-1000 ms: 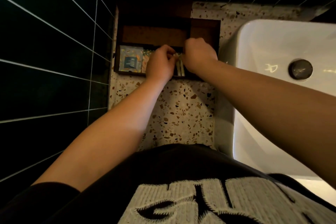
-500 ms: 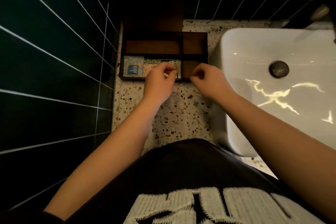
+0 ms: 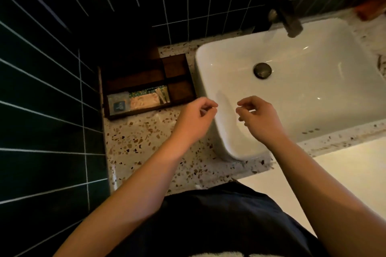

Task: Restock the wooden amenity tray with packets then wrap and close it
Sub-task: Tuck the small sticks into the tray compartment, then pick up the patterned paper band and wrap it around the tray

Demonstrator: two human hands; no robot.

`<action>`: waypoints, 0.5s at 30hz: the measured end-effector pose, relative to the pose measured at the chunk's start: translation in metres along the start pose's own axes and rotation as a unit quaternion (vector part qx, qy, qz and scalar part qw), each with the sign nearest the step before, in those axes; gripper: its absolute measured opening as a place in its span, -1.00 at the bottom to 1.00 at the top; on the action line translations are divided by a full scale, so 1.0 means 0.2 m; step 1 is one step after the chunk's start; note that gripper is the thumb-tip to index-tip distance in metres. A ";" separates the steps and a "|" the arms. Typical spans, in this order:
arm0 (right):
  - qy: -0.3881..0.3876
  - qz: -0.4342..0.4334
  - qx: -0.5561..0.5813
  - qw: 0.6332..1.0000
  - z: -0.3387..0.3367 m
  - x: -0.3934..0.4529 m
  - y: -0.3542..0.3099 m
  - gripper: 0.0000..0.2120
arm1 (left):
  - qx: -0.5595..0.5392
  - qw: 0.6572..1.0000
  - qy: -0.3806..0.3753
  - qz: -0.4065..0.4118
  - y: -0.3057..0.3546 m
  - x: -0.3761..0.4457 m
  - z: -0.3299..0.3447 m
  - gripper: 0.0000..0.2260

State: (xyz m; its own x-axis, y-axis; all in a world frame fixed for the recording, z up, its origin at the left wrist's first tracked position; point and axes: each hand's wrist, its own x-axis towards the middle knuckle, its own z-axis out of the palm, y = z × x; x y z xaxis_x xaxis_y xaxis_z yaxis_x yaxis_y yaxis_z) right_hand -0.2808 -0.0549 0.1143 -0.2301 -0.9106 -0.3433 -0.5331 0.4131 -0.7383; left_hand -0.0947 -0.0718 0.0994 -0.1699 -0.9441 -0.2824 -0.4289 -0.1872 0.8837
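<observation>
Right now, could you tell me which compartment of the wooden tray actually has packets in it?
The long front-left compartment of the wooden tray, nearest the counter edge: it alone holds packets. The other three show bare wood.

Bathroom: sink point(image 3: 208, 60), tiled wall point(image 3: 41, 69)

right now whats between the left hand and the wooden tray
Only bare speckled countertop separates the left hand from the wooden tray in the head view; nothing lies on it.
</observation>
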 end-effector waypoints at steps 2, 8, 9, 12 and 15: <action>0.013 0.014 0.022 1.000 -0.12 0.04 0.07 -0.86 | 0.020 1.000 -0.007 0.009 0.06 0.01 0.10 -0.90; 0.040 0.020 0.072 0.996 -0.57 0.23 0.33 -0.88 | 0.046 0.998 -0.011 0.032 0.27 0.18 0.51 -0.89; 0.037 0.017 0.072 0.997 -0.69 0.28 0.39 -0.88 | 0.046 0.999 -0.011 0.025 0.34 0.23 0.63 -0.89; 0.027 0.015 0.062 0.998 -1.04 0.42 0.59 -0.88 | 0.040 0.999 -0.017 0.014 0.55 0.35 0.97 -0.91; 0.028 0.018 0.045 0.998 -1.32 0.54 0.75 -0.89 | 0.065 0.996 -0.044 0.032 0.75 0.44 1.25 -0.90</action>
State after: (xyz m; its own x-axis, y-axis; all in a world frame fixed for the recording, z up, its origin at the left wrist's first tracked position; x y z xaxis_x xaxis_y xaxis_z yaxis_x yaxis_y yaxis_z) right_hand -0.6013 -0.0953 0.1201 -0.2938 -0.8934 -0.3398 -0.4489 0.4428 -0.7761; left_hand -0.3951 -0.1147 0.1132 -0.2749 -0.9245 -0.2639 -0.5252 -0.0855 0.8467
